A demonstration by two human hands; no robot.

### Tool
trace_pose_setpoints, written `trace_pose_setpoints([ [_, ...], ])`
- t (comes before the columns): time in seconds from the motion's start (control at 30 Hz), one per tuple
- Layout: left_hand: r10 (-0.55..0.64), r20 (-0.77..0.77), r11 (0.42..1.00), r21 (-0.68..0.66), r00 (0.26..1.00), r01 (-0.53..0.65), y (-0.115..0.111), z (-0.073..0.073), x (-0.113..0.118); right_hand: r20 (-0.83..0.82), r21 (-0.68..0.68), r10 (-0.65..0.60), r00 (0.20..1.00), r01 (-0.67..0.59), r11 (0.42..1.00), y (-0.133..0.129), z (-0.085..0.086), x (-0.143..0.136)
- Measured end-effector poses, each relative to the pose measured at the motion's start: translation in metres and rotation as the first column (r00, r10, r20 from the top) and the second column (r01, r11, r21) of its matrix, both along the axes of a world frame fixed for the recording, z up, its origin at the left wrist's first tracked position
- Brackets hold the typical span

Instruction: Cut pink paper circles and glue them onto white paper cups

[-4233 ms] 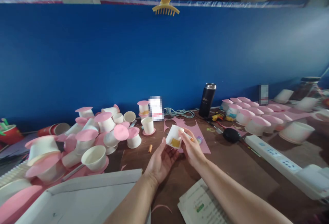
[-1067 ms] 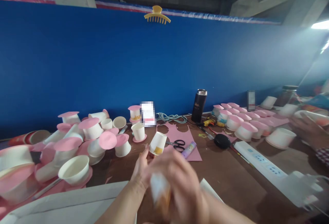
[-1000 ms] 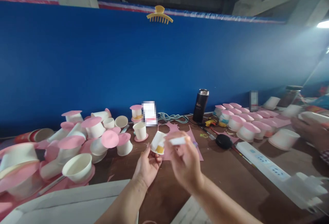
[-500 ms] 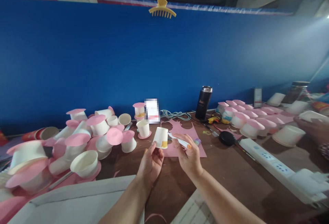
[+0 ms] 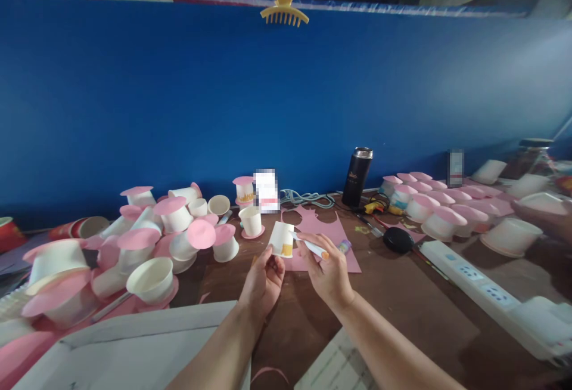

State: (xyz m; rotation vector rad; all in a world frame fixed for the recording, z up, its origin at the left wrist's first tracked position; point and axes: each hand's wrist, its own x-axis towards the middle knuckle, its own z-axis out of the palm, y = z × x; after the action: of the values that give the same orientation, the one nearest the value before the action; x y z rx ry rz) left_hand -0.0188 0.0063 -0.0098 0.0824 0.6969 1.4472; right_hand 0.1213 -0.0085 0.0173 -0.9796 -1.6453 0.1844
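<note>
In the middle of the view, my left hand [image 5: 264, 279] is closed around the lower part of a white paper cup [image 5: 280, 238] with a yellow print near one edge. The cup is tilted a little above the table. My right hand [image 5: 329, 271] grips a slim white tool [image 5: 313, 245] with an orange end; its other end points at the cup's right side. I cannot make out what kind of tool it is. Behind the hands lies a pink sheet [image 5: 330, 229] with round cut-outs. A white cup [image 5: 251, 221] on a pink disc stands just beyond my left hand.
Many white cups with pink discs [image 5: 172, 214] crowd the left. More pink-topped cups [image 5: 442, 220] stand in rows at right. A black flask [image 5: 357, 176], a white power strip [image 5: 473, 276] and a black round object [image 5: 398, 239] are nearby. A white box [image 5: 147, 348] lies front left.
The view has shifted slightly, so the surroundings sit a little differently in the frame. The cup leans a bit more to the right; both hands keep their holds.
</note>
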Motion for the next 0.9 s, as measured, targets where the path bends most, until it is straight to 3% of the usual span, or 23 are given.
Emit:
trace_pose_setpoints([
  [0.9,-0.049,0.052,0.999,-0.016,0.997,0.050,-0.0004,-0.0032,-0.0012,-0.009,-0.022,-0.018,1.000,0.018,1.000,0.0045,-0.0036,0.0010],
])
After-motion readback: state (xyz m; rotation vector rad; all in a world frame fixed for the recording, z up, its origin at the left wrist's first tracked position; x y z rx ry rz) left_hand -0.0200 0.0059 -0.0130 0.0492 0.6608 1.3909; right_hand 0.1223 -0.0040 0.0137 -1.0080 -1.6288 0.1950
